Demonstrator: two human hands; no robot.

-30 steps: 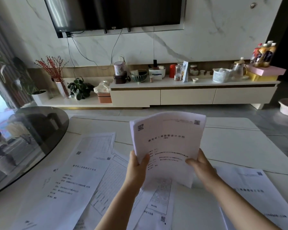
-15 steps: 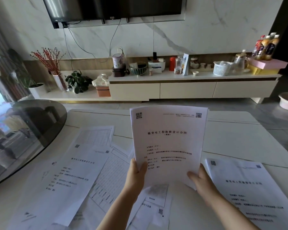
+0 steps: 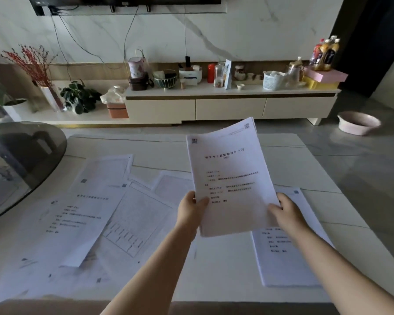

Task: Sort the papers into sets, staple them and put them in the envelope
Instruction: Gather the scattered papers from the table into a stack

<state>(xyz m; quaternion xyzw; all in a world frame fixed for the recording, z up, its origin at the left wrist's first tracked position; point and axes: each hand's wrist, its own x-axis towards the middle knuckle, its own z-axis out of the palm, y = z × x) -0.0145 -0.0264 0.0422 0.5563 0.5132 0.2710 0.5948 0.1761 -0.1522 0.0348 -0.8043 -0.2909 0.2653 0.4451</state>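
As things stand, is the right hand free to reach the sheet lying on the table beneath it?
Probably not yet: the right hand grips the held papers, which hang over that sheet.

Both bare forearms reach forward, raised. The left hand [image 3: 190, 210] pinches the sheaf of papers [image 3: 230, 178] at its lower left edge, thumb on top; the right hand [image 3: 287, 212] has its grip on the lower right corner.
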